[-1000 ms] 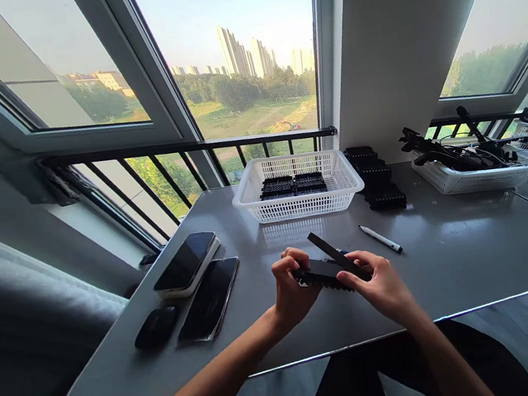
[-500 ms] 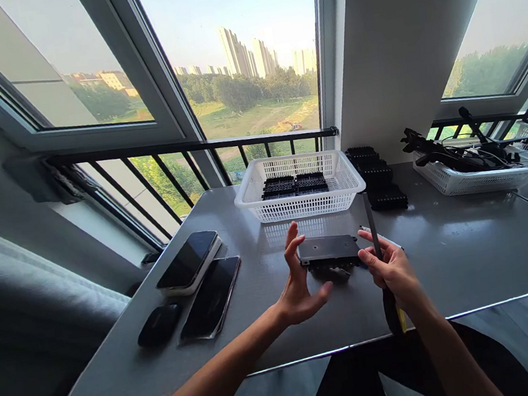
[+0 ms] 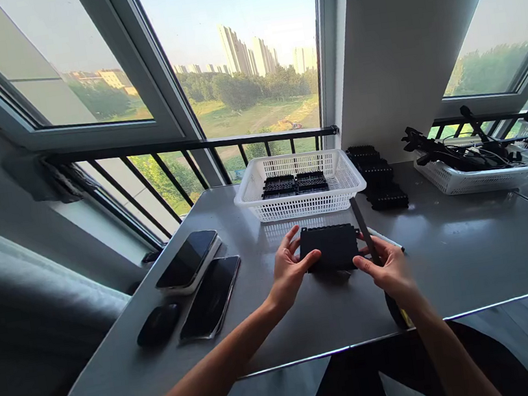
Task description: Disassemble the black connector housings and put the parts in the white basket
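Note:
A black rectangular plastic module point(image 3: 329, 248) is held up over the table, its broad flat face toward me and a ridged edge on top. My left hand point(image 3: 289, 268) grips its left end, thumb on the front and fingers behind. My right hand point(image 3: 388, 267) is closed at its right end, thumb near the lower corner. A long flat dark strip point(image 3: 365, 229) also runs through my right hand, sticking up past the fingers. Its lower part hangs by the wrist, where something yellow shows. Behind the right fingers lies a thin white-edged object point(image 3: 386, 238), mostly hidden.
Beyond the hands stands a white basket point(image 3: 304, 206) with black ridged modules point(image 3: 294, 184) inside. More black modules point(image 3: 379, 175) lie right of it. Farther right, another white basket point(image 3: 482, 179) holds black cabled parts. Phones point(image 3: 212, 300) and a black mouse point(image 3: 158, 324) lie at left.
The module has been tilted, so its flat face now turns toward me. My left thumb has closed onto it. The strip's top has leaned left.

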Motion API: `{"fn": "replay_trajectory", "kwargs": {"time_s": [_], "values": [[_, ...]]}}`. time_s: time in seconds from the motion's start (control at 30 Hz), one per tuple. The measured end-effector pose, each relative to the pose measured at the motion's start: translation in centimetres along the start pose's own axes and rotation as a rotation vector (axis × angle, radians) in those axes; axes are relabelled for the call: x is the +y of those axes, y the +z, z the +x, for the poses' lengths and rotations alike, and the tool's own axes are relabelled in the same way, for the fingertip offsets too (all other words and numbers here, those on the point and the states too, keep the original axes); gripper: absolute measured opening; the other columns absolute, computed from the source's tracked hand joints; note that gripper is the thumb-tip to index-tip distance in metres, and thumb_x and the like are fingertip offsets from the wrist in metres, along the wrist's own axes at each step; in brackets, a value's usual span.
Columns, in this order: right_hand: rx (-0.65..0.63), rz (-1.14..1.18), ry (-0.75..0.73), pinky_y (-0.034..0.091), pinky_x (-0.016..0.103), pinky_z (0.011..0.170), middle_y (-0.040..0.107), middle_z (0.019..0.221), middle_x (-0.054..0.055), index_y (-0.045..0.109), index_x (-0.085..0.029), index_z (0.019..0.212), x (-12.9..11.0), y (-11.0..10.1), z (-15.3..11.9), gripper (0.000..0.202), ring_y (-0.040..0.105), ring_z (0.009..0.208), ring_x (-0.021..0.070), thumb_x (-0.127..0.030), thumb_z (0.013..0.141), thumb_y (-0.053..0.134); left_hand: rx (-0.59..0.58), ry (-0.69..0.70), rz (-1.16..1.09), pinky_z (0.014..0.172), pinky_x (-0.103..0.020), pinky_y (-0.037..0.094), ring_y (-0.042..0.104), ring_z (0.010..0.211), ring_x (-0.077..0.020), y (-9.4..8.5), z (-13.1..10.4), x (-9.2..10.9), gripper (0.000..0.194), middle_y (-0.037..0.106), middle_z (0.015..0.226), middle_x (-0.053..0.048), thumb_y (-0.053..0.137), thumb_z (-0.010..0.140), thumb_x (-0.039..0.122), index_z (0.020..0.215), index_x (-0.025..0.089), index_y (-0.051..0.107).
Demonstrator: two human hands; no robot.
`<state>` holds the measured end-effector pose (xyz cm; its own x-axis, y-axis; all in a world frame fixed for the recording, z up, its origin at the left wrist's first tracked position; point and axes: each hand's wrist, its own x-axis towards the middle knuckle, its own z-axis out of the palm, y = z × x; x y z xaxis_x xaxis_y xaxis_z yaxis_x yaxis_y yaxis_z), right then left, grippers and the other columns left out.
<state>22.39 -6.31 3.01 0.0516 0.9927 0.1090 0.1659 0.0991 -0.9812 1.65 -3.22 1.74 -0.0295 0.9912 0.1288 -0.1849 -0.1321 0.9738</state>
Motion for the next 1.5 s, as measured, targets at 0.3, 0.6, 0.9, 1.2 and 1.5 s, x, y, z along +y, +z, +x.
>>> {"fn": "replay_trajectory", "kwargs": {"time_s": [0.3, 0.6, 0.9, 1.2, 1.5], "values": [[-0.166, -0.071, -0.061, 0.053, 0.035, 0.075, 0.070, 0.091, 0.005, 0.069, -0.020, 0.109, -1.3, -0.9, -0.5, 0.040, 0.067, 0.083, 0.0225, -0.040, 0.074, 0.073, -0.113, -0.159, -0.050, 0.057, -0.024, 0.051, 0.063, 0.063, -0.0141, 0.5, -0.6, 0.7, 0.065, 0.065, 0.075, 0.001, 0.082, 0.063, 0.034, 0.114, 0.020, 0.045], [-0.032, -0.159, -0.098, 0.039, 0.024, 0.048, 0.056, 0.065, 0.001, 0.067, -0.017, 0.090, -0.4, -2.3, 0.1, 0.047, 0.049, 0.053, 0.0129, -0.059, 0.088, 0.049, 0.018, 0.100, 0.118, 0.056, -0.022, 0.048, 0.057, 0.061, -0.0113, 0.1, -0.1, 0.5, 0.041, 0.056, 0.069, 0.006, 0.074, 0.065, 0.023, 0.098, 0.022, 0.051], [0.020, -0.501, -0.309, 0.026, 0.025, 0.048, 0.039, 0.051, -0.003, 0.042, -0.021, 0.057, -1.9, -2.7, -0.9, 0.051, 0.037, 0.048, 0.0122, -0.057, 0.093, 0.040, 0.050, 0.324, 0.375, 0.068, -0.028, 0.051, 0.063, 0.070, -0.0156, 0.1, -0.9, 0.0, 0.022, 0.067, 0.077, 0.001, 0.071, 0.070, 0.021, 0.088, 0.022, 0.057], [-0.058, -0.763, -0.342, 0.027, 0.027, 0.049, 0.053, 0.052, 0.000, 0.052, -0.021, 0.061, -1.6, -2.1, -1.3, 0.050, 0.045, 0.046, 0.0135, -0.060, 0.091, 0.043, -0.015, 0.439, 0.449, 0.070, -0.029, 0.053, 0.065, 0.072, -0.0157, 0.0, -1.0, -0.3, 0.015, 0.068, 0.077, 0.001, 0.066, 0.073, 0.016, 0.083, 0.022, 0.058], [-0.109, -0.768, -0.322, 0.027, 0.027, 0.049, 0.051, 0.052, 0.000, 0.050, -0.021, 0.059, -1.5, -2.7, -1.0, 0.052, 0.043, 0.047, 0.0134, -0.061, 0.092, 0.042, -0.034, 0.449, 0.492, 0.067, -0.028, 0.052, 0.064, 0.069, -0.0147, -0.1, -1.1, -0.3, 0.013, 0.066, 0.078, 0.001, 0.065, 0.073, 0.014, 0.082, 0.022, 0.060]]}}
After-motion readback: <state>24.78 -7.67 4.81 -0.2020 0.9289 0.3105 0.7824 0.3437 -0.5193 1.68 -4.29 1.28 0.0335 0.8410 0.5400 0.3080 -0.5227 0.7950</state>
